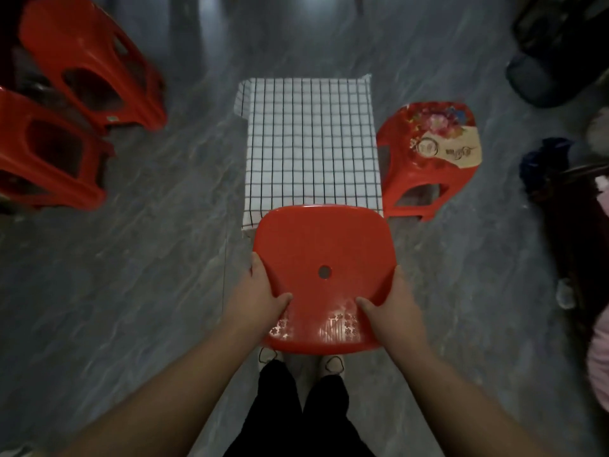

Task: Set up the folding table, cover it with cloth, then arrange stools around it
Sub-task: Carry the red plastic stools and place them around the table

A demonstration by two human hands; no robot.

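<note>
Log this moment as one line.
stage: arranging stools | left hand: grips plain stool | right hand: grips plain stool | checked cloth: covers table | floral stool: table's right | spare stools: two, far left

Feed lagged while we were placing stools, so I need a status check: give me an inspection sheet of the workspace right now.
Surface: table hidden under the checked cloth, which lies flat; grey floor around it.
Job's things: plain red stool held at the table's near end; flowered stool upright at its right side; two spare stools apparently on their sides, far left.
Clutter: dark bags far right; blue bundle at right.
Hands: left hand and right hand grip the plain red stool's seat edges, thumbs on top.
Cables: nothing seen.
Surroundings: another person in pink at the right edge.
</note>
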